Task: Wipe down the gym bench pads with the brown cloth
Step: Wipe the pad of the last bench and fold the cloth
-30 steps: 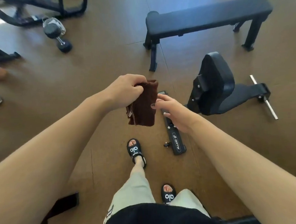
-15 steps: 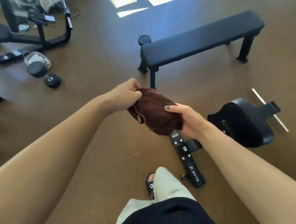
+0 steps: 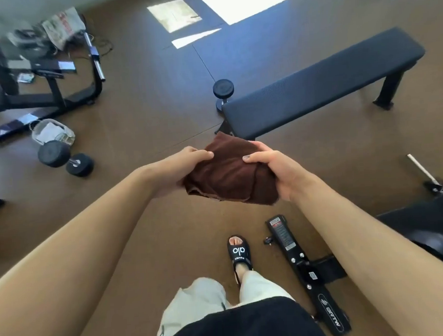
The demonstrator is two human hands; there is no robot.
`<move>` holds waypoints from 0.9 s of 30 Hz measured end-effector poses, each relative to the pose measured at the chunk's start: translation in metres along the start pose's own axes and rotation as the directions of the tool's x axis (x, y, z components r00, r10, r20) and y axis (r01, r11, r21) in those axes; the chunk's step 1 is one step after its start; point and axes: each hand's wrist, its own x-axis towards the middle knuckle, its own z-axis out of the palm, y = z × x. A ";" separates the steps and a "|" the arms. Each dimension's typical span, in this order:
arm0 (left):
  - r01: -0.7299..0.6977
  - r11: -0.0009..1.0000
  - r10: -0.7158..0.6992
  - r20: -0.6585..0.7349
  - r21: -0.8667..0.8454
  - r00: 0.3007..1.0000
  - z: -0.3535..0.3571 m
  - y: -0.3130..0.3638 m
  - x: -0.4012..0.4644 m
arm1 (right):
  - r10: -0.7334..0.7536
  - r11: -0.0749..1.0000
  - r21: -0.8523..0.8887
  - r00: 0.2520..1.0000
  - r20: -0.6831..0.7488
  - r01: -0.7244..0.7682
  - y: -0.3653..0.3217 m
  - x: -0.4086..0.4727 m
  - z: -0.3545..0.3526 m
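The brown cloth [image 3: 227, 174] is bunched between both my hands at the middle of the view. My left hand [image 3: 187, 164] pinches its left edge and my right hand [image 3: 272, 170] grips its right side with the thumb on top. Just beyond the cloth stands the flat black gym bench [image 3: 323, 82], its long pad running up to the right. A second black padded bench piece [image 3: 433, 223] lies low at the right edge, partly hidden by my right forearm.
A black floor rail [image 3: 305, 268] lies by my sandalled foot [image 3: 239, 251]. A dumbbell [image 3: 64, 159] and a small bag [image 3: 51, 130] sit on the brown floor at left, beside a black machine frame [image 3: 44, 97]. A smaller dumbbell [image 3: 223, 92] stands at the bench's near end.
My right hand has closed on the cloth, which now hangs between both hands and is spread wider. The view has tilted up, and the flat bench appears nearer.
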 end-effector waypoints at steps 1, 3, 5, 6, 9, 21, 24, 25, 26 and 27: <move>-0.003 0.999 0.003 -0.016 0.032 1.000 -0.016 0.010 0.014 | -0.002 1.000 -0.013 1.000 -0.003 0.002 -0.013 0.017 0.009; -0.036 0.991 0.044 -0.060 0.126 0.997 -0.049 0.030 0.037 | -0.004 0.999 -0.037 1.000 -0.002 0.004 -0.037 0.050 0.025; -0.081 0.965 0.112 -0.113 0.249 0.987 -0.081 0.049 0.059 | -0.003 0.995 -0.095 1.000 0.000 0.003 -0.059 0.084 0.041; -0.109 0.946 0.159 -0.143 0.306 0.977 -0.097 0.057 0.072 | 0.000 0.990 -0.141 1.000 -0.003 0.000 -0.070 0.101 0.049; -0.154 0.900 0.240 -0.169 0.408 0.956 -0.147 0.082 0.118 | -0.020 0.967 -0.256 0.999 -0.027 0.013 -0.098 0.160 0.072; -0.214 0.803 0.185 0.109 0.556 0.977 -0.304 0.219 0.302 | -0.173 0.936 -0.350 0.920 -0.352 0.042 -0.173 0.368 0.142; -0.257 0.717 0.190 0.172 0.648 0.966 -0.312 0.258 0.349 | -0.185 0.953 -0.297 0.888 -0.421 0.058 -0.194 0.406 0.137; -0.268 0.698 0.192 0.188 0.663 0.963 -0.314 0.271 0.369 | -0.189 0.959 -0.274 0.877 -0.442 0.068 -0.201 0.421 0.132; -0.282 0.682 0.200 0.200 0.675 0.959 -0.314 0.283 0.389 | -0.188 0.964 -0.255 0.867 -0.462 0.073 -0.209 0.436 0.126; -0.294 0.668 0.208 0.208 0.684 0.956 -0.314 0.295 0.411 | -0.182 0.969 -0.237 0.857 -0.482 0.073 -0.216 0.454 0.118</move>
